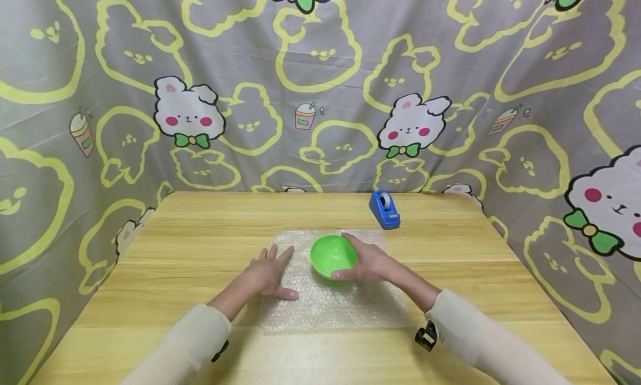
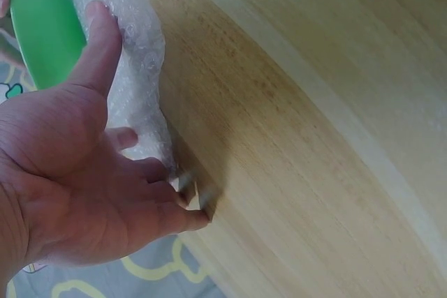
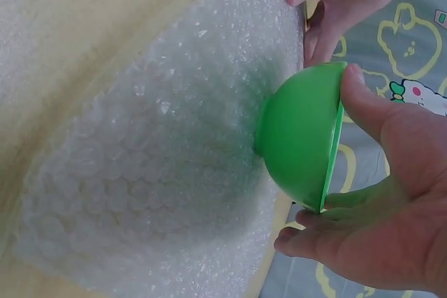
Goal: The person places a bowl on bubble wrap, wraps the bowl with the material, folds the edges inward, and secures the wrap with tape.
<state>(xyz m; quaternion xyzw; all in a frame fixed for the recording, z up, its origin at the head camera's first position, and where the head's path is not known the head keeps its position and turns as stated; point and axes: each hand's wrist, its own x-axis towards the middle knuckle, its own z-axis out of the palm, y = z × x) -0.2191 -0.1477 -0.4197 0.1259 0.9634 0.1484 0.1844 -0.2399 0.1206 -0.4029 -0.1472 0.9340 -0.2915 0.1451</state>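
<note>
A bright green bowl (image 1: pixel 330 256) stands upright over the middle of a sheet of bubble wrap (image 1: pixel 325 312). My right hand (image 1: pixel 369 261) grips the bowl by its rim from the right, thumb on the near side and fingers round the far side. In the right wrist view the bowl's base (image 3: pixel 263 127) is right at the bubble wrap. To the left, my left hand (image 1: pixel 270 274) is spread over the sheet's left edge with its fingers apart and holds nothing. The left wrist view shows its fingertips (image 2: pixel 199 220) close to the wooden tabletop.
A blue tape dispenser (image 1: pixel 384 210) with a roll of tape stands at the back right of the wooden table (image 1: pixel 210 223). A grey curtain (image 1: pixel 240 57) printed with cartoon animals hangs behind the table and along both sides.
</note>
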